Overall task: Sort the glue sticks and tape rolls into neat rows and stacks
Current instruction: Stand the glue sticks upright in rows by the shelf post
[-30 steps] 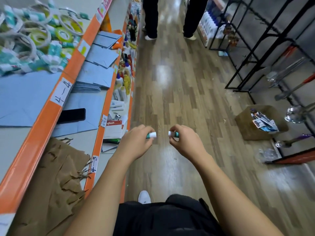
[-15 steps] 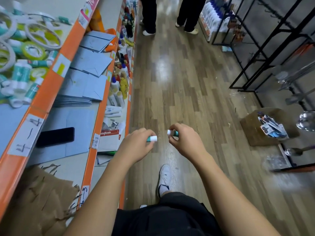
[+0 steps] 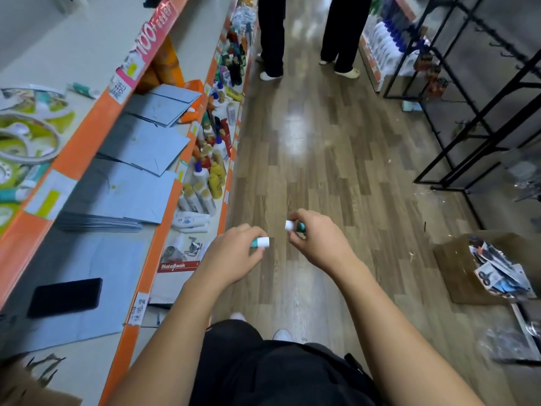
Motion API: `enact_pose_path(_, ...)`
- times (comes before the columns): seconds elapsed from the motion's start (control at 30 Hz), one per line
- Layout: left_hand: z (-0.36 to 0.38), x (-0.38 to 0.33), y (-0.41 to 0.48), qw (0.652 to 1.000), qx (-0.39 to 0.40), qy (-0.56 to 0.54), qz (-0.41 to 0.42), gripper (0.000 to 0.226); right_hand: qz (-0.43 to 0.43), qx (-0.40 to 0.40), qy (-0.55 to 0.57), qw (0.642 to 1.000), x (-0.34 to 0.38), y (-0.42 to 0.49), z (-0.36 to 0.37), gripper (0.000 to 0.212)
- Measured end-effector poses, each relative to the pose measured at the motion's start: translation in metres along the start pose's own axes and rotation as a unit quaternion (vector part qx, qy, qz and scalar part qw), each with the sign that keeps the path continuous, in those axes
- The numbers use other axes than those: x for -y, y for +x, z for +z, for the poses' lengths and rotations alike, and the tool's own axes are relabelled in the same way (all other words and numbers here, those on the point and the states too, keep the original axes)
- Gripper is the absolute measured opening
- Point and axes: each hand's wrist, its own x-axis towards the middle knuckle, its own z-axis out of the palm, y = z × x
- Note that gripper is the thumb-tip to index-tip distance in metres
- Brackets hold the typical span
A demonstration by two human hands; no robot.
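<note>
- The left hand [image 3: 234, 253] is curled round a glue stick [image 3: 260, 242], thumb and fingers closed on the teal barrel. Only the white cap and a sliver of teal show.
- This stick's long axis runs roughly 9 to 3 o'clock, with the cap pointing toward 3.
- The right hand [image 3: 316, 238] pinches a second glue stick [image 3: 295, 226] in curled fingertips. Its white cap points toward 9 o'clock and its teal body runs back toward 3 into the fingers.
- The two caps face each other, near but apart, just below the frame's centre over the wood floor [image 3: 322, 142]. The right one sits slightly higher.
- Fingers hide most of both barrels, so no label can be read.
- At 9 o'clock an orange-edged shelf [image 3: 87, 136] carries blue folders [image 3: 140, 148], with a black phone [image 3: 64, 297] at 8 o'clock and a notebook [image 3: 175, 266] one level lower.
- At 10 o'clock tape rolls [image 3: 26, 142] lie on the top level, blurred and cut by the left edge. Loose glue sticks [image 3: 16, 194] lie among them, too blurred to count.
- At 4 o'clock a cardboard box [image 3: 468, 271] holds printed packets.
- At 2 o'clock stands a black metal rack [image 3: 468, 112].
- At 12 o'clock two people [image 3: 272, 39] are cut off by the top edge, with only their legs showing.
</note>
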Motion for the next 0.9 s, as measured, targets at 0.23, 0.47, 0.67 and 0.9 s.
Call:
enact_pose_path(0.23, -0.009, 0.007, 0.072, 1.000, -0.002, -0.014, -0.001, 0.021, 0.012, 0.001, 0.003, 1.000, -0.024, 0.063, -0.011, 0.018)
enact_pose_path(0.47, -0.030, 0.026, 0.179, 1.000, 0.008, -0.012, 0.023, 0.021, 0.021, -0.005, -0.004, 1.000, -0.037, 0.161, -0.026, 0.017)
enact_pose_path(0.67, -0.075, 0.052, 0.288, 0.999, 0.000, -0.003, 0.045, 0.021, 0.028, -0.032, -0.011, 0.999, -0.032, 0.270, -0.050, 0.019)
enact_pose_path(0.9, -0.099, 0.072, 0.373, 0.999, 0.020, -0.015, 0.043, 0.020, 0.041, -0.025, -0.004, 0.999, -0.036, 0.355, -0.063, 0.020)
